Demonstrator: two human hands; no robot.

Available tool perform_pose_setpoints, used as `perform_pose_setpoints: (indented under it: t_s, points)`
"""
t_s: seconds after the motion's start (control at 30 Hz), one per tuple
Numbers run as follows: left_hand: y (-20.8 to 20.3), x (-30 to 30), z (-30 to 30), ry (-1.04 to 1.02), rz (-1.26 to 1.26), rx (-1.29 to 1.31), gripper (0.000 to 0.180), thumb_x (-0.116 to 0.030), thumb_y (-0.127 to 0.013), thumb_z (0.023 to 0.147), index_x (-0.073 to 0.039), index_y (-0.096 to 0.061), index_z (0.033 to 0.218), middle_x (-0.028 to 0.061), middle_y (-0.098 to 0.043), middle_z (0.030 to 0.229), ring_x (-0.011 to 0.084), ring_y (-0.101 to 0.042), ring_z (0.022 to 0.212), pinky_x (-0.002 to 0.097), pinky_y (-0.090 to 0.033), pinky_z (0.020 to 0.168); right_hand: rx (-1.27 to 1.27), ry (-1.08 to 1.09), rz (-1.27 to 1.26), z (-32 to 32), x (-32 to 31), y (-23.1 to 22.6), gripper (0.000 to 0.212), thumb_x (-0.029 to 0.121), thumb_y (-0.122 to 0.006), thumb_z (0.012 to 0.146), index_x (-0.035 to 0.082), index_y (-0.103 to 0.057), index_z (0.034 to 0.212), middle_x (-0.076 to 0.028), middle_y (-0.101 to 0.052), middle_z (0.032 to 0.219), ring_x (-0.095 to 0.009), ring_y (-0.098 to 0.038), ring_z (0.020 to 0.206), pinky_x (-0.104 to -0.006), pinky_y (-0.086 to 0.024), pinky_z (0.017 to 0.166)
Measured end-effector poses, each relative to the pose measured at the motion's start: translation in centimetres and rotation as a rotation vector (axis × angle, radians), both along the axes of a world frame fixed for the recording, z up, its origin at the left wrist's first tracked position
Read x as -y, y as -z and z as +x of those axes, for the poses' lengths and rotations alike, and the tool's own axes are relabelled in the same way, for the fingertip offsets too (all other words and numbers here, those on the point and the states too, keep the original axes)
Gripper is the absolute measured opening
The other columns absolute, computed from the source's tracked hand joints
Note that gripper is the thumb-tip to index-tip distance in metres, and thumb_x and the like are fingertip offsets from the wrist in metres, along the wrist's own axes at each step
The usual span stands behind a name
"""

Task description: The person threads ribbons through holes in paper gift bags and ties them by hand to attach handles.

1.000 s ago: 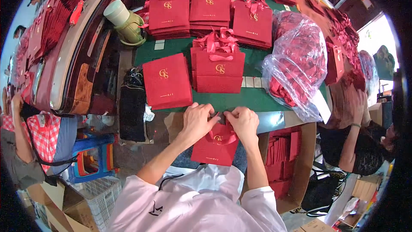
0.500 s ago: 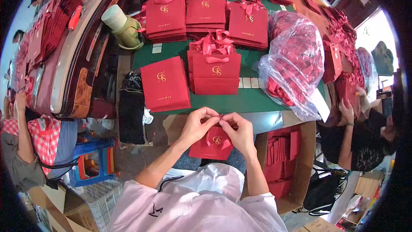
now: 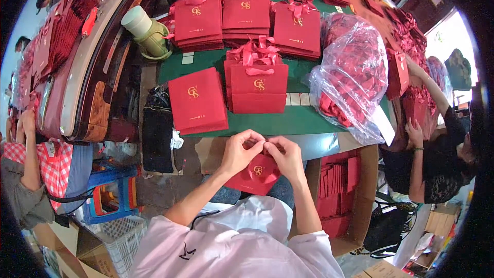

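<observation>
A small red paper gift bag (image 3: pixel 252 181) with a gold emblem rests over my lap, just below the table's near edge. Above its top edge, my left hand (image 3: pixel 241 152) and my right hand (image 3: pixel 286 158) meet with thumbs and forefingers pinched together. A red ribbon runs up from the bag to these fingertips; the small bit between them is mostly hidden. Straight ahead on the table stands a stack of red bags (image 3: pixel 259 86) with ribbon handles on top. Left of it lies a flat stack of red bags (image 3: pixel 198 103) with no ribbons showing.
A clear plastic sack of red ribbons (image 3: pixel 352 69) lies at the table's right. More bag stacks (image 3: pixel 247 13) fill the back. A green bottle (image 3: pixel 154 41) stands at the left. An open carton of red bags (image 3: pixel 371 195) sits by my right side. Other people work on both sides.
The bag in my lap has tilted and shifted slightly, while my pinched fingers stay close together. At the right, a co-worker's arm has reached farther up toward the stacked bags.
</observation>
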State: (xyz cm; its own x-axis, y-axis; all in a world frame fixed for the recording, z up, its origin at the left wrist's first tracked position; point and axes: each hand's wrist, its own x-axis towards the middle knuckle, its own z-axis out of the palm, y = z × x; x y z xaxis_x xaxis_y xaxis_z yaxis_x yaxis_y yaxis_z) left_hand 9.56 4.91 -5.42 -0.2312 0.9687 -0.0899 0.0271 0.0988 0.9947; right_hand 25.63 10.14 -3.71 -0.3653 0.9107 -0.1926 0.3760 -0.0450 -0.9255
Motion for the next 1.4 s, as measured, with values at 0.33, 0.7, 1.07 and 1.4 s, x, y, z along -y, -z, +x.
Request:
perform_pose_setpoints:
  t_s: [0.33,0.7,1.07,1.4]
  points:
    - [1.0,-0.4,-1.1,0.058,0.014,0.076,0.019,-0.007,-0.072,0.090,-0.001,-0.056,0.099,0.0047,-0.069,0.082,0.0097,-0.066,0.076,0.0247,-0.053,0.067,-0.366,-0.106,-0.299,0.6,-1.4,1.7,0.012,0.009,-0.071,0.092,-0.001,-0.070,0.099,-0.002,-0.069,0.081,-0.007,-0.062,0.073,-0.0230,-0.050,0.066]
    - [0.3,2.9,-3.4,0.442,-0.100,0.218,0.058,-0.006,-0.074,0.087,0.001,-0.045,0.137,0.0084,-0.060,0.127,0.0137,-0.056,0.118,0.0326,-0.045,0.103,-0.376,-0.016,-0.223,1.3,-2.1,0.2,0.013,0.016,-0.064,0.097,0.004,-0.064,0.093,0.002,-0.063,0.079,-0.005,-0.056,0.072,-0.0212,-0.045,0.065]
    - [-1.0,6.3,-2.4,0.465,-0.060,-0.117,0.065,-0.007,-0.071,0.082,0.001,-0.044,0.140,0.0173,-0.067,0.120,0.0238,-0.065,0.110,0.0371,-0.049,0.097,-0.138,0.149,0.132,1.3,-6.2,3.3,0.019,0.017,-0.068,0.092,-0.002,-0.067,0.088,-0.002,-0.065,0.073,-0.007,-0.056,0.066,-0.0254,-0.047,0.062]
    - [1.4,6.3,-3.0,0.296,-0.056,0.028,0.063,-0.007,-0.074,0.082,0.000,-0.046,0.138,0.0145,-0.066,0.120,0.0193,-0.063,0.109,0.0357,-0.049,0.096,0.120,0.246,0.499,0.3,-2.0,-1.6,0.021,0.011,-0.069,0.090,0.002,-0.064,0.109,-0.010,-0.061,0.086,-0.018,-0.060,0.071,-0.0319,-0.048,0.064]
